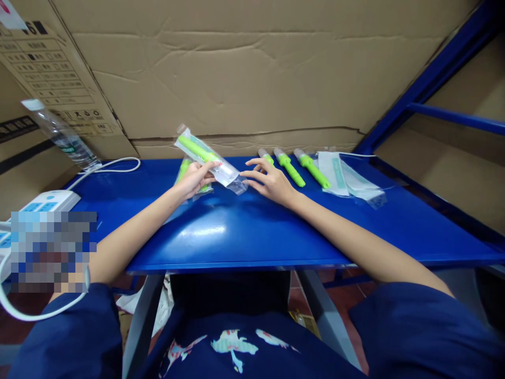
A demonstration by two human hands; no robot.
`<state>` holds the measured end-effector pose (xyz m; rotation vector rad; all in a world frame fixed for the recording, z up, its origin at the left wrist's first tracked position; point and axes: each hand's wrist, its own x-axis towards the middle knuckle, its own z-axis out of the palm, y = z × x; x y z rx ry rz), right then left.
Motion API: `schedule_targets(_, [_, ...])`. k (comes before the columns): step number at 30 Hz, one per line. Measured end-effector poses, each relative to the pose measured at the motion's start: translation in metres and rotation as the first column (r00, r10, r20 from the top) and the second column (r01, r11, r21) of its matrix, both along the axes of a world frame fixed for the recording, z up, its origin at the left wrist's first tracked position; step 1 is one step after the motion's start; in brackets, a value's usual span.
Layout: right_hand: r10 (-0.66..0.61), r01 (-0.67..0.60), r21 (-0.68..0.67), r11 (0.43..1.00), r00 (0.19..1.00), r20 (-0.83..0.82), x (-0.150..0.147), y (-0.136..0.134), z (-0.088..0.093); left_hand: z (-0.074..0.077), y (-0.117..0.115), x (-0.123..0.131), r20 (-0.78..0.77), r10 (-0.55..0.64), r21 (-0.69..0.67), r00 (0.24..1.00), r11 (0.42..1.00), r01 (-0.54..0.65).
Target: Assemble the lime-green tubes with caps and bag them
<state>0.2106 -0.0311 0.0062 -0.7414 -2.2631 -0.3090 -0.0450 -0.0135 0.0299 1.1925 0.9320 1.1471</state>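
My left hand [194, 180] is closed on a clear plastic bag [226, 171], pinching it between thumb and fingers. A bright green stick [193, 147] lies inside this bag, which is held tilted above the blue table. My right hand [272, 184] has its fingers apart, with fingertips at the bag's lower right end; whether they grip the film I cannot tell. Beneath my left hand lies another bagged green stick [183, 169], partly hidden. Several loose green sticks with clear tips, among them one green stick [290, 168], lie just beyond my right hand.
Flat clear bags with a pale printed panel [335, 173] lie on the blue table [244, 231] at right. A white power strip [59, 201], a cable and a leaning water bottle [65, 137] are at left. Cardboard [236, 79] walls the back; a blue metal frame [453, 116] stands right.
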Motion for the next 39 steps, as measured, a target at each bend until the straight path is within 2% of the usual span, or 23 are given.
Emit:
schedule_targets(6, [0.066, -0.066, 0.011, 0.998, 0.998, 0.0, -0.002, -0.005, 0.002, -0.001, -0.003, 0.0, -0.031, -0.027, -0.002, 0.999, 1.0, 0.027])
schedule_targets(11, [0.095, -0.1, -0.06, 0.993, 0.993, -0.07, -0.005, -0.004, -0.001, -0.003, -0.005, 0.002, -0.065, -0.011, 0.005, 0.998, 1.0, 0.012])
schedule_targets(16, [0.157, -0.182, -0.115, 0.977, 0.968, -0.194, -0.011, -0.001, -0.008, 0.001, -0.013, 0.008, -0.214, 0.047, 0.048, 0.976, 0.998, -0.038])
schedule_targets(23, [0.193, -0.266, -0.251, 0.931, 0.94, -0.281, -0.018, 0.0, -0.013, 0.004, -0.019, 0.009, -0.452, 0.063, 0.188, 0.89, 0.982, 0.026])
schedule_targets(26, [0.184, -0.3, -0.336, 0.893, 0.924, -0.334, -0.021, -0.002, -0.014, 0.001, -0.017, 0.008, -0.492, 0.096, 0.249, 0.865, 0.968, 0.034])
schedule_targets(30, [0.105, -0.345, -0.528, 0.776, 0.896, -0.432, -0.026, -0.008, -0.015, 0.0, -0.019, 0.008, -0.464, 0.102, 0.312, 0.88, 0.949, 0.054])
schedule_targets(33, [0.032, -0.351, -0.615, 0.706, 0.883, -0.468, -0.028, -0.01, -0.014, 0.0, -0.022, 0.011, -0.465, 0.092, 0.307, 0.881, 0.95, 0.063])
schedule_targets(36, [-0.028, -0.339, -0.637, 0.692, 0.869, -0.494, -0.028, -0.009, -0.013, 0.002, -0.027, 0.015, -0.447, 0.059, 0.281, 0.893, 0.957, 0.077])
schedule_targets(39, [-0.065, -0.329, -0.635, 0.699, 0.855, -0.514, -0.027, -0.006, -0.014, 0.004, -0.032, 0.019, -0.359, -0.026, 0.247, 0.933, 0.961, 0.122])
